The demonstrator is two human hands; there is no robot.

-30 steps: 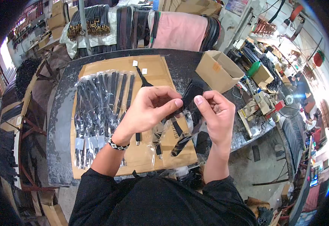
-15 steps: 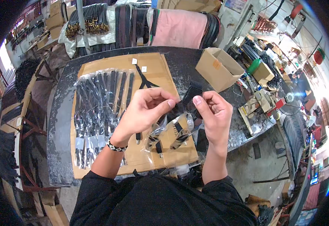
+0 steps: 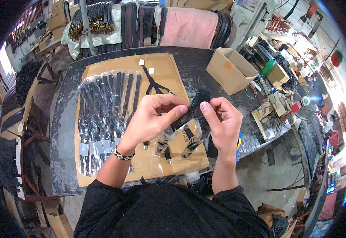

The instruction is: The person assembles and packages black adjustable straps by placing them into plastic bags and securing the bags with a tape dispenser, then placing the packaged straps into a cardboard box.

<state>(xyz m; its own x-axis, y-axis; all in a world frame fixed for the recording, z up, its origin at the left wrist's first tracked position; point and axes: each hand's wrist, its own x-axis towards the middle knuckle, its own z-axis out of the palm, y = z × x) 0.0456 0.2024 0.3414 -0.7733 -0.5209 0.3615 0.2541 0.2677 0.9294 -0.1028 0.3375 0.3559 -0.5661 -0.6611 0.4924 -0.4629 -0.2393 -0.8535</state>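
Both hands meet over a brown cardboard sheet (image 3: 165, 63). My left hand (image 3: 155, 119) has thumb and forefinger pinched at the edge of a folded black strap (image 3: 201, 96). My right hand (image 3: 222, 121) pinches the strap's other side with its thumb on top. Below the fingers hangs a clear plastic bag (image 3: 194, 129) with black straps and metal clips inside; its upper part is hidden behind my hands. Black Y-shaped suspenders (image 3: 153, 84) lie beyond my left hand. To the left, several bagged black suspenders (image 3: 105, 95) lie in a row.
An open cardboard box (image 3: 228, 71) stands at the table's right side. Two small white tags (image 3: 152, 70) rest on the sheet. Part of a blue and yellow object (image 3: 238, 144) shows by my right wrist. Belts with brass buckles (image 3: 91, 29) hang behind the dark table (image 3: 64, 131).
My hands have drawn slightly closer together, the right one shifting a little left. The bag's lower part has moved slightly right. A blue and yellow object now shows beside my right wrist.
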